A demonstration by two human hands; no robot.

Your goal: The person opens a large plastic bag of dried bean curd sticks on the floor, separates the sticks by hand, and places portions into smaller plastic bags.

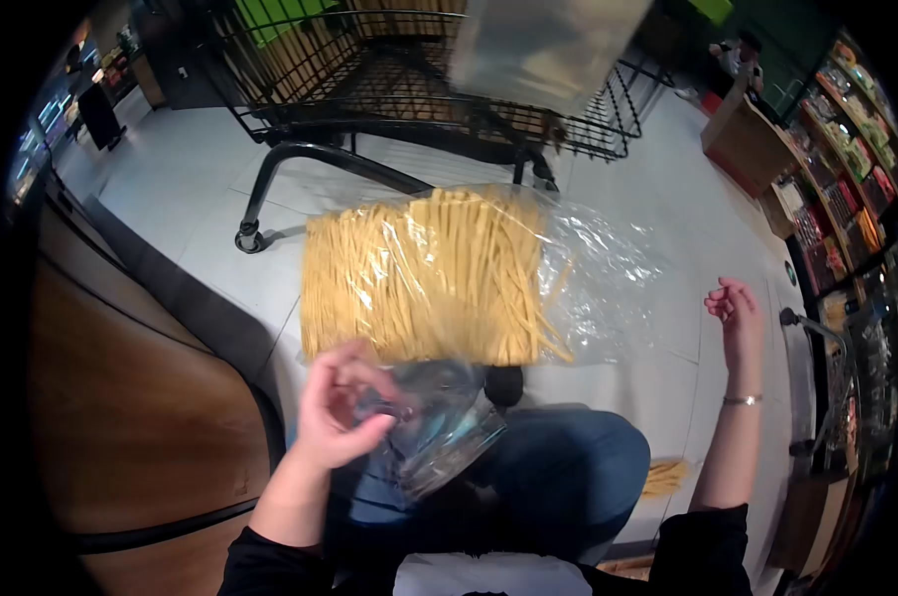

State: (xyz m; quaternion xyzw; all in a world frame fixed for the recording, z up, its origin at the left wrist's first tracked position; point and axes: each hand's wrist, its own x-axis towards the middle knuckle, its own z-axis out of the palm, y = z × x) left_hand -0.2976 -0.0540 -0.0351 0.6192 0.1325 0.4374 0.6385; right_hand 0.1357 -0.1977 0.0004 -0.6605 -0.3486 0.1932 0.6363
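Observation:
A large clear plastic bag full of yellow sticks (424,278) lies in front of me, its loose end spread to the right. Over my lap, my left hand (347,402) is blurred, with its fingers curled at the top of a crumpled clear plastic bag (439,437). Out to the right, my right hand (733,300) is raised over the floor with its fingers loosely bent and apart, holding nothing. A bracelet is on that wrist.
A black wire cart (389,89) on wheels stands beyond the yellow sticks. At left is a curved wooden surface (141,377). Stocked shelves (836,189) and a cardboard box (747,144) line the right, near a person (742,60). A small yellow bundle (665,478) lies beside my knee.

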